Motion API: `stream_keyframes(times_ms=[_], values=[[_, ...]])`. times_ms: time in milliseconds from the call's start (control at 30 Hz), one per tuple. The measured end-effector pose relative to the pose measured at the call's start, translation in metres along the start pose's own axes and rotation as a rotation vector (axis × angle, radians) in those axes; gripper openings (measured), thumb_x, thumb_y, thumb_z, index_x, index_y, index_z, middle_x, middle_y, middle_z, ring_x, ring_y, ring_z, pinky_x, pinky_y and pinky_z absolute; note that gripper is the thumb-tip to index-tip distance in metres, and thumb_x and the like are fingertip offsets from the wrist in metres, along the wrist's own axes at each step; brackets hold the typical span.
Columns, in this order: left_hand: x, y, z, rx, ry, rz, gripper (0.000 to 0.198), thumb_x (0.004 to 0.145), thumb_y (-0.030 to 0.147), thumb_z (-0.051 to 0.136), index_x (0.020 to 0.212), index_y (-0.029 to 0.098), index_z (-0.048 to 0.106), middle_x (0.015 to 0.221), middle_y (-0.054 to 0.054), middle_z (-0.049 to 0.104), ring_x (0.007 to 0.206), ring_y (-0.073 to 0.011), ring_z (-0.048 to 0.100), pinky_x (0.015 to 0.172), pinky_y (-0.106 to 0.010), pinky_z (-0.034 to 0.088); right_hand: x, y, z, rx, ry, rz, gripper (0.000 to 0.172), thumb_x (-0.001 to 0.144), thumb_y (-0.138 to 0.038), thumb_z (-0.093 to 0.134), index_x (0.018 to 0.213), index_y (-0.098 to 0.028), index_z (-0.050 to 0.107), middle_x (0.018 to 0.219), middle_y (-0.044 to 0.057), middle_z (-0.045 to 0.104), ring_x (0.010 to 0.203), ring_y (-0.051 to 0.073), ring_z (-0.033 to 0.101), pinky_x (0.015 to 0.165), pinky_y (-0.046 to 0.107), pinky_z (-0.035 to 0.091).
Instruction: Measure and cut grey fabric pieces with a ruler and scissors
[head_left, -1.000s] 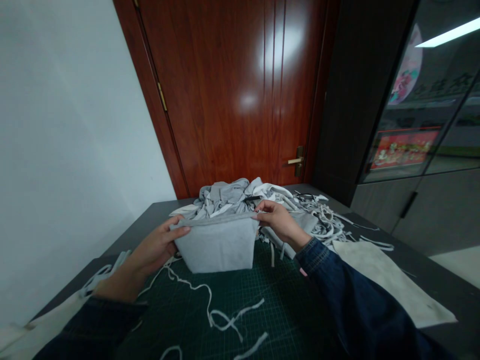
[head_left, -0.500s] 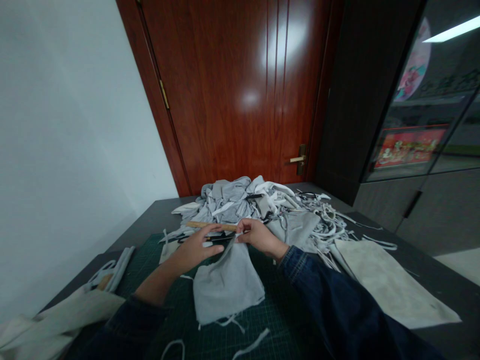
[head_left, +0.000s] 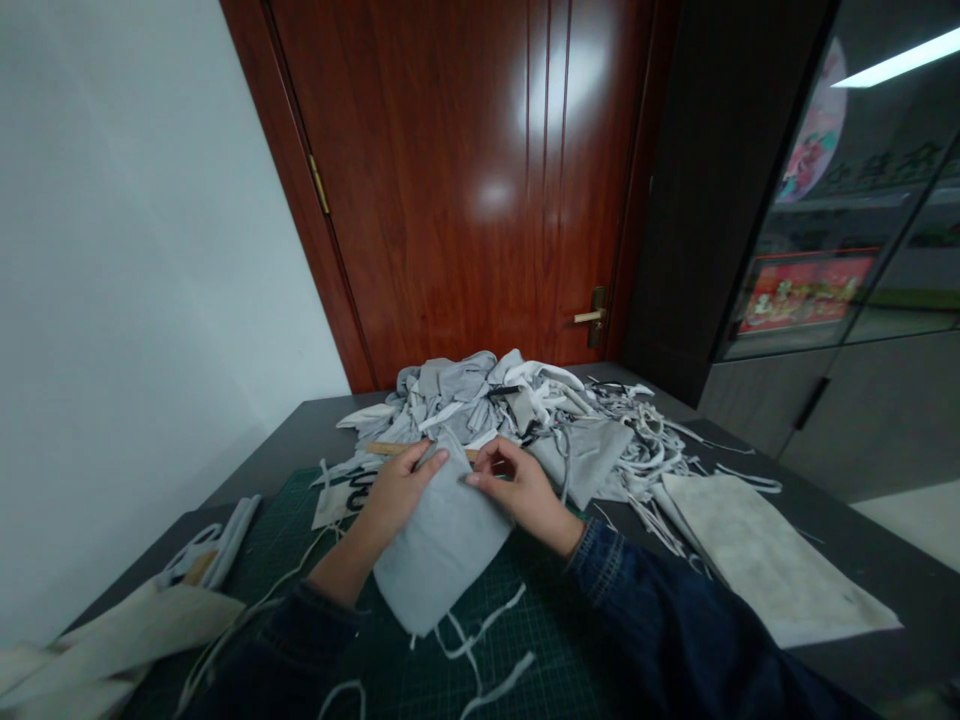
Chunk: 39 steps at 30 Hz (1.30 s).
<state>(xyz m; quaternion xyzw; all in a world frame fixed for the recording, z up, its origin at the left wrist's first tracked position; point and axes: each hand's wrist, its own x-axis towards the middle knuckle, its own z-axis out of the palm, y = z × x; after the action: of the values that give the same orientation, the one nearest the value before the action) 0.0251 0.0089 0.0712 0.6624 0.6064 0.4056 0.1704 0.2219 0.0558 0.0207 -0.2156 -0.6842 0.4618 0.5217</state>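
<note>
Two bare hands, head view: left hand (head_left: 397, 490) with fingers pressed together on the upper edge of a grey fabric piece (head_left: 442, 545); right hand (head_left: 521, 490) pinching that edge between thumb and fingertips. Close-set grips keep the cloth steady over the green cutting mat (head_left: 285, 520), a wooden ruler (head_left: 390, 449) just behind. Against the earlier frame, the cloth now lies tilted diagonally.

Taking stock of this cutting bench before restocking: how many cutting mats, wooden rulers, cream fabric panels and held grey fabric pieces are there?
Cutting mats: 1
Wooden rulers: 1
Cream fabric panels: 2
Held grey fabric pieces: 1
Total: 5
</note>
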Motion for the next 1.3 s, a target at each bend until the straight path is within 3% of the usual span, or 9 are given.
stream_keyframes(times_ms=[133, 267, 433, 633, 733, 900, 1133, 1200, 1300], values=[[0.001, 0.011, -0.006, 0.073, 0.057, 0.039, 0.035, 0.082, 0.060, 0.055, 0.083, 0.026, 0.065, 0.091, -0.004, 0.075, 0.095, -0.0307, 0.066, 0.089, -0.036, 0.050, -0.007, 0.002, 0.009, 0.005, -0.134, 0.057, 0.040, 0.072, -0.047, 0.090, 0.093, -0.024, 0.066, 0.086, -0.001, 0.064, 0.083, 0.020, 0.060, 0.078, 0.031, 0.049], [-0.003, 0.016, -0.015, 0.133, 0.106, 0.057, 0.034, 0.082, 0.058, 0.056, 0.085, 0.026, 0.066, 0.093, -0.004, 0.075, 0.097, -0.0302, 0.067, 0.090, -0.034, 0.050, -0.006, -0.001, 0.006, 0.035, -0.456, 0.128, 0.042, 0.080, -0.060, 0.083, 0.079, -0.022, 0.065, 0.077, -0.002, 0.061, 0.076, 0.019, 0.057, 0.071, 0.029, 0.048], [-0.009, 0.010, -0.038, 0.173, 0.193, 0.031, 0.035, 0.085, 0.059, 0.055, 0.092, 0.027, 0.068, 0.103, -0.002, 0.076, 0.107, -0.0308, 0.067, 0.096, -0.033, 0.047, -0.004, -0.017, -0.022, -0.265, -0.601, -0.129, 0.036, 0.092, -0.044, 0.075, 0.067, -0.022, 0.064, 0.072, -0.002, 0.060, 0.078, 0.020, 0.058, 0.080, 0.032, 0.047], [-0.016, 0.000, -0.050, 0.138, 0.282, -0.065, 0.040, 0.086, 0.061, 0.055, 0.103, 0.027, 0.068, 0.110, -0.003, 0.076, 0.108, -0.0331, 0.067, 0.096, -0.037, 0.048, 0.003, -0.038, -0.050, -0.473, -0.501, -0.285, 0.005, 0.091, -0.022, 0.076, 0.088, -0.025, 0.077, 0.092, 0.005, 0.075, 0.105, 0.027, 0.062, 0.099, 0.040, 0.046], [-0.019, -0.003, -0.046, 0.088, 0.320, -0.106, 0.043, 0.091, 0.063, 0.050, 0.109, 0.026, 0.066, 0.113, -0.003, 0.075, 0.108, -0.0322, 0.067, 0.095, -0.038, 0.050, 0.008, -0.039, -0.054, -0.447, -0.350, -0.240, 0.005, 0.089, -0.024, 0.079, 0.085, -0.025, 0.077, 0.091, 0.005, 0.075, 0.097, 0.026, 0.064, 0.094, 0.040, 0.047], [-0.028, -0.012, -0.037, -0.110, 0.430, -0.148, 0.044, 0.093, 0.065, 0.052, 0.110, 0.027, 0.065, 0.114, -0.002, 0.074, 0.110, -0.0300, 0.066, 0.095, -0.037, 0.051, 0.010, -0.034, -0.051, -0.228, -0.034, -0.037, 0.027, 0.078, -0.034, 0.087, 0.075, -0.023, 0.063, 0.079, 0.000, 0.065, 0.076, 0.020, 0.059, 0.073, 0.032, 0.045], [-0.040, -0.005, -0.036, -0.087, 0.479, -0.062, 0.040, 0.088, 0.065, 0.060, 0.098, 0.027, 0.068, 0.097, 0.000, 0.075, 0.097, -0.0290, 0.068, 0.086, -0.037, 0.051, 0.002, -0.045, -0.040, 0.198, -0.172, 0.091, 0.046, 0.071, -0.041, 0.092, 0.077, -0.022, 0.050, 0.095, 0.000, 0.062, 0.092, 0.019, 0.057, 0.081, 0.030, 0.046], [-0.042, 0.001, -0.037, -0.114, 0.469, -0.027, 0.037, 0.087, 0.062, 0.063, 0.098, 0.027, 0.069, 0.098, 0.001, 0.076, 0.098, -0.0290, 0.069, 0.088, -0.037, 0.051, 0.002, -0.044, -0.038, 0.293, -0.171, 0.186, 0.051, 0.071, -0.041, 0.090, 0.075, -0.023, 0.042, 0.088, -0.002, 0.059, 0.082, 0.017, 0.054, 0.072, 0.027, 0.043], [-0.044, 0.006, -0.036, -0.196, 0.435, -0.026, 0.031, 0.086, 0.057, 0.067, 0.097, 0.027, 0.071, 0.099, 0.001, 0.077, 0.100, -0.0285, 0.069, 0.089, -0.036, 0.051, 0.003, -0.036, -0.037, 0.203, -0.121, 0.207, 0.049, 0.072, -0.035, 0.085, 0.072, -0.024, 0.037, 0.070, -0.007, 0.042, 0.064, 0.012, 0.037, 0.059, 0.024, 0.031]])
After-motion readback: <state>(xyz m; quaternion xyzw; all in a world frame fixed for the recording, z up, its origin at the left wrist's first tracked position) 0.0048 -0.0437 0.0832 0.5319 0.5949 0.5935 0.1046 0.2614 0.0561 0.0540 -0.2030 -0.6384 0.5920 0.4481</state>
